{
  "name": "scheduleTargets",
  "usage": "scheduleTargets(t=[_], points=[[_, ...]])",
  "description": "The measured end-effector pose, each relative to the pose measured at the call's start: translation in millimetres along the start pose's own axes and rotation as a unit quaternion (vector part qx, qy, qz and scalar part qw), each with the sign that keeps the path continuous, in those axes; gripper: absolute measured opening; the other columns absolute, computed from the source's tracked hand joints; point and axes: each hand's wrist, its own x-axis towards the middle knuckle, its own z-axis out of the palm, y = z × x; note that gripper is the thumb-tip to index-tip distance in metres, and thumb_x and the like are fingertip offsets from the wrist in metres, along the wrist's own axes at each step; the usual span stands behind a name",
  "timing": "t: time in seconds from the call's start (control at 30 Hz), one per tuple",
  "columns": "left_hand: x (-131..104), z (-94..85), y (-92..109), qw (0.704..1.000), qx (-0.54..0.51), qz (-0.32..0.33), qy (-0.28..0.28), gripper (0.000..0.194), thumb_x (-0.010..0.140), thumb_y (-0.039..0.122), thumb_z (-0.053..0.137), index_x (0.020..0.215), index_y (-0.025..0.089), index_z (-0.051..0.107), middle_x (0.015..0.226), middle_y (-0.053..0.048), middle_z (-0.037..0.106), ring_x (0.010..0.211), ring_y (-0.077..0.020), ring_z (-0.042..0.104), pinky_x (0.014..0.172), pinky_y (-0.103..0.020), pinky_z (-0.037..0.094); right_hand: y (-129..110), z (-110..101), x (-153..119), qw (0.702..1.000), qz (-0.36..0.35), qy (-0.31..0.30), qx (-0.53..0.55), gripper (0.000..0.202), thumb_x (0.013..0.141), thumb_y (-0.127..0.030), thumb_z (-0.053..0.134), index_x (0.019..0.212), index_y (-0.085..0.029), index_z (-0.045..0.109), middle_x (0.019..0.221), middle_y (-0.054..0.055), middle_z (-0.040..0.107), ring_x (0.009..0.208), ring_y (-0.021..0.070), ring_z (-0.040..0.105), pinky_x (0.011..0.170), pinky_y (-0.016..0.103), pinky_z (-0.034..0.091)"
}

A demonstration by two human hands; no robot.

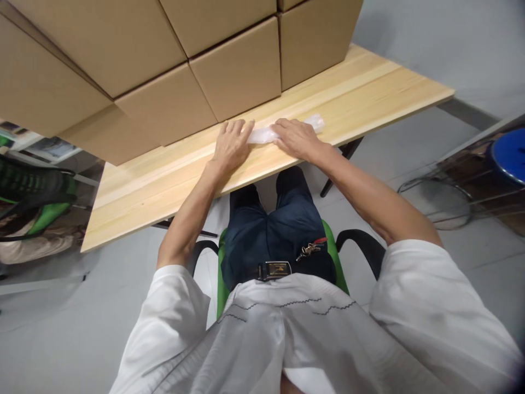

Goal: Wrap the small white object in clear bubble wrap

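A translucent whitish roll of thin plastic (262, 135), perhaps a bag or wrap, lies along the wooden table top (381, 90) in front of me. At its left end, my left hand (233, 143) is closed over it, thumb against the plastic. My right hand (296, 138) grips it further along, fingers curled round the roll, and its right end sticks out beyond that hand. Both hands rest at the table surface, with a short stretch of plastic visible between them. Whatever may be inside the roll is hidden.
Cardboard boxes (241, 65) are stacked along the table's far side, close beyond my hands. I sit on a green chair with black armrests (363, 246). A blue round stool (511, 156) stands at the right, another green-and-black chair (33, 186) at the left.
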Motion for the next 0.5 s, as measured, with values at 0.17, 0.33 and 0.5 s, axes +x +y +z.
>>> scheduleTargets(t=[0.17, 0.33, 0.5], points=[[13.6, 21.5, 21.8, 0.999, -0.012, 0.029, 0.011, 0.059, 0.126, 0.069, 0.067, 0.158, 0.023, 0.083, 0.168, -0.029, 0.08, 0.174, -0.0545, 0.065, 0.154, -0.076, 0.036, -1.2, 4.5, 6.3, 1.0, 0.025, -0.001, 0.002, 0.057, 0.134, -0.048, 0.049, 0.175, -0.017, 0.073, 0.175, 0.026, 0.075, 0.159, 0.0512, 0.068, 0.129, 0.069, 0.057], [25.9, 32.5, 20.6, 1.0, -0.025, -0.016, 0.008, 0.054, 0.126, 0.069, 0.068, 0.14, 0.022, 0.088, 0.156, -0.03, 0.082, 0.17, -0.0579, 0.065, 0.146, -0.074, 0.044, -6.0, 8.7, 10.1, 1.0, 0.02, 0.015, 0.001, 0.053, 0.133, -0.047, 0.052, 0.164, -0.013, 0.077, 0.166, 0.028, 0.079, 0.156, 0.0508, 0.069, 0.126, 0.067, 0.059], [27.5, 33.0, 13.0, 0.997, -0.02, -0.073, 0.016, 0.043, 0.121, 0.061, 0.079, 0.131, 0.02, 0.089, 0.159, -0.03, 0.081, 0.156, -0.0563, 0.074, 0.139, -0.07, 0.052, -6.2, 12.4, 14.0, 1.0, 0.012, 0.017, 0.02, 0.044, 0.126, -0.034, 0.058, 0.159, -0.012, 0.079, 0.161, 0.026, 0.082, 0.156, 0.0499, 0.069, 0.131, 0.067, 0.058]])
